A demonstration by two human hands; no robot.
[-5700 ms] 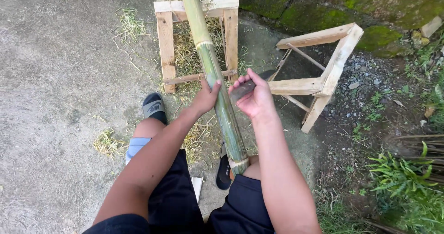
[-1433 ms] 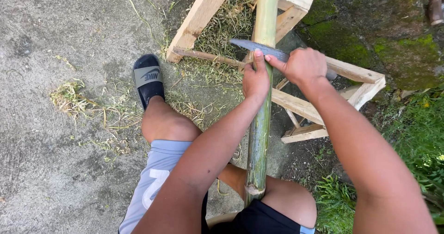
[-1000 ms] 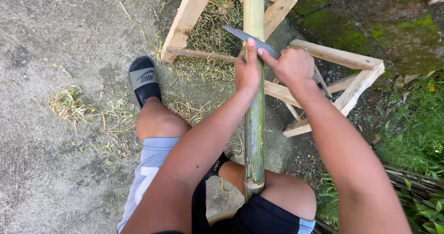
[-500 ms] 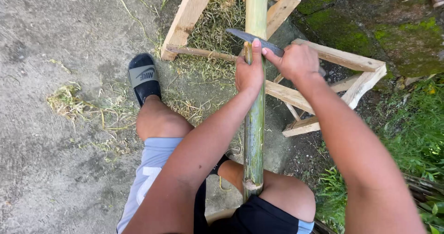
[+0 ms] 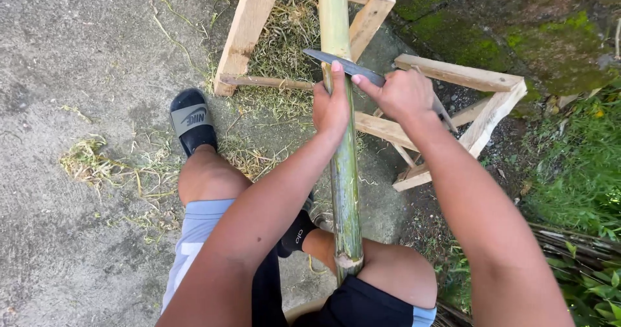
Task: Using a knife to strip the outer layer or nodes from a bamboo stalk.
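the rough grey concrete ground point(image 5: 77, 55) fills the left of the view, littered with dry straw-coloured bamboo shavings point(image 5: 90, 162); moss and green weeds edge it on the right. two pale wooden trestles stand ahead, one upright wooden frame point(image 5: 249, 29) at top centre and a second wooden frame point(image 5: 466, 81) tipped to the right. the long green bamboo pole point(image 5: 345, 172) runs from the near trestle down between the person's knees, its cut end resting just above the right thigh. a foot in a black slide sandal point(image 5: 191, 123) is planted to the left. the left hand point(image 5: 331, 104) is wrapped around the pole, thumb stretched up onto the dark grey knife blade point(image 5: 343, 65), which lies across the pole. the right hand point(image 5: 404, 94) is clenched on the knife's handle, mostly hidden under the fingers. compared with a second ago, blade and hands sit at much the same spot on the pole, only a little steadier, so the scraping seems to be pausing or working one node rather than travelling along.
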